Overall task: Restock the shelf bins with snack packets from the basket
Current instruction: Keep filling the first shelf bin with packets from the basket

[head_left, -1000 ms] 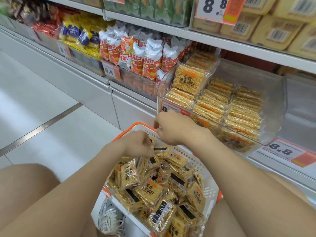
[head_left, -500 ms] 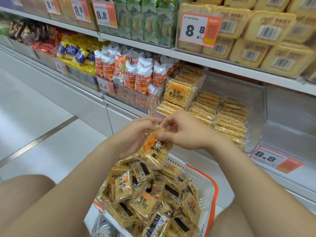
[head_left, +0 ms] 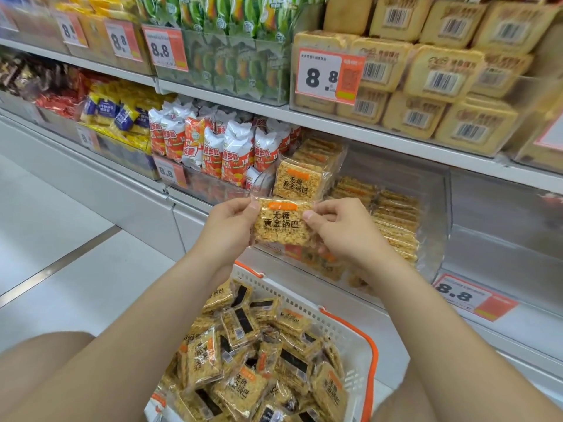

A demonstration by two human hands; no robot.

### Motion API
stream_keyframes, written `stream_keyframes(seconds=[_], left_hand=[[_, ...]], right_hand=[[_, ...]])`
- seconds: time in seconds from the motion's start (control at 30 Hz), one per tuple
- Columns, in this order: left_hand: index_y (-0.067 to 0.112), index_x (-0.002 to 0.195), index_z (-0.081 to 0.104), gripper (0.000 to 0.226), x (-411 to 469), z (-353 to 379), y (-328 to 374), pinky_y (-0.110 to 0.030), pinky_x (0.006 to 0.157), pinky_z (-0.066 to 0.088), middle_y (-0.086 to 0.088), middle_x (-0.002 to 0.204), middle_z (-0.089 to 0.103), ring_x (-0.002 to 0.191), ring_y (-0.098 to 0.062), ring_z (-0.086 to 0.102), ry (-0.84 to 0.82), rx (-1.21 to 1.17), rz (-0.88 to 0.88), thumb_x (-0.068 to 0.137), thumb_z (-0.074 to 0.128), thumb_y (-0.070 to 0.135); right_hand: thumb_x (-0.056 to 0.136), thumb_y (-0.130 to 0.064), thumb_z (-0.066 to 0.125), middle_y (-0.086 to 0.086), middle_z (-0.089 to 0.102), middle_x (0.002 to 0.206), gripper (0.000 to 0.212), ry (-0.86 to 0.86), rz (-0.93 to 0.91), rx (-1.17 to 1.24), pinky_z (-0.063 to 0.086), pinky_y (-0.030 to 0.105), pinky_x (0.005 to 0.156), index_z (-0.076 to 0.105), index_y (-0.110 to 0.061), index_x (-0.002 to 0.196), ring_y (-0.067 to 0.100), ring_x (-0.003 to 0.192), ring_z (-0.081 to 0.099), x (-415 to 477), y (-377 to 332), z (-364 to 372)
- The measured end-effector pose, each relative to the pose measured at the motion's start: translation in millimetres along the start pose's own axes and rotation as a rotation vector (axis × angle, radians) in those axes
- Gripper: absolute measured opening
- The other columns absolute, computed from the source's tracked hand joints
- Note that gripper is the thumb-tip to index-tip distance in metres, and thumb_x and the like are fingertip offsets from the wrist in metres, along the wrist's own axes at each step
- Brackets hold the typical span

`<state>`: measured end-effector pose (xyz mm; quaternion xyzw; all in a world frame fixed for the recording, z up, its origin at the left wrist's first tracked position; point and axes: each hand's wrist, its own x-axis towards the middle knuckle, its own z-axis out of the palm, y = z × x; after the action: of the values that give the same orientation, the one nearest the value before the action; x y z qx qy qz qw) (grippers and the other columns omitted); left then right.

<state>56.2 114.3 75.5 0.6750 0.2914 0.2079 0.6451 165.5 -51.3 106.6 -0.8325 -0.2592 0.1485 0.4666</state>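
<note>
We find room above the flat packet rows (head_left: 393, 220) in the clear bin (head_left: 440, 208), upright packets (head_left: 297, 184) block its left front corner, shelf edge (head_left: 396, 139) hangs overhead

On the white upper shelf (head_left: 380, 134), pale yellow wrapped cakes with barcodes (head_left: 438, 77) fill the right end, with an orange-and-white 8.8 price card (head_left: 330, 76) in front of them. Green packets (head_left: 231, 62) stand further left. Beneath are red-and-white pouches (head_left: 210, 147) and yellow-and-blue packets (head_left: 118, 114). A metal strip (head_left: 58, 264) crosses the white floor (head_left: 61, 208).

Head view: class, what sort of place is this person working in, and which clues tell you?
Most likely a supermarket snack aisle: stocked shelf bins, orange price tags reading 8.8, and a basket full of snack packets.
</note>
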Motion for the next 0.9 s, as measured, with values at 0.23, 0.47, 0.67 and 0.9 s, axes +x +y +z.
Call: stream_keyframes(seconds=[0.23, 0.47, 0.67, 0.9], left_hand=[[0.019, 0.143, 0.059, 0.036, 5, 8, 8, -0.042, 0.106, 0.052, 0.004, 0.129, 0.066, 0.118, -0.016, 0.062, 0.041, 0.331, 0.227, 0.11, 0.051, 0.032], [0.017, 0.148, 0.05, 0.051, 11, 1, 1, -0.046, 0.108, 0.039, -0.007, 0.147, 0.047, 0.134, -0.032, 0.039, -0.007, 1.136, 0.464, 0.098, 0.055, 0.007], [0.02, 0.138, 0.056, 0.042, 10, -1, -1, -0.042, 0.096, 0.036, 0.002, 0.145, 0.051, 0.132, -0.028, 0.033, -0.056, 1.4, 0.563, 0.098, 0.053, 0.007], [0.022, 0.133, 0.058, 0.043, 10, -1, -3, -0.04, 0.087, 0.032, 0.004, 0.134, 0.059, 0.124, -0.028, 0.035, -0.075, 1.431, 0.584, 0.095, 0.054, 0.003]], right_hand=[[0.091, -0.041, 0.078, 0.004, 0.075, 0.095, 0.038, 0.095, 0.092, 0.089, 0.06, 0.041, 0.08, 0.074, -0.013, 0.116, 0.021, 0.082, 0.068, 17, 6, -2], [0.098, -0.034, 0.072, -0.007, 0.067, 0.086, 0.017, 0.416, -0.034, -0.114, 0.049, 0.032, 0.08, 0.072, -0.017, 0.099, 0.007, 0.078, 0.061, 35, 3, -7], [0.092, -0.035, 0.079, -0.003, 0.067, 0.085, 0.02, 0.439, -0.078, -0.29, 0.045, 0.031, 0.077, 0.07, -0.017, 0.095, 0.018, 0.088, 0.06, 49, 3, 14], [0.087, -0.041, 0.083, 0.001, 0.069, 0.088, 0.039, 0.46, -0.054, -0.294, 0.037, 0.03, 0.071, 0.061, -0.016, 0.105, 0.018, 0.091, 0.058, 56, 5, 25]])
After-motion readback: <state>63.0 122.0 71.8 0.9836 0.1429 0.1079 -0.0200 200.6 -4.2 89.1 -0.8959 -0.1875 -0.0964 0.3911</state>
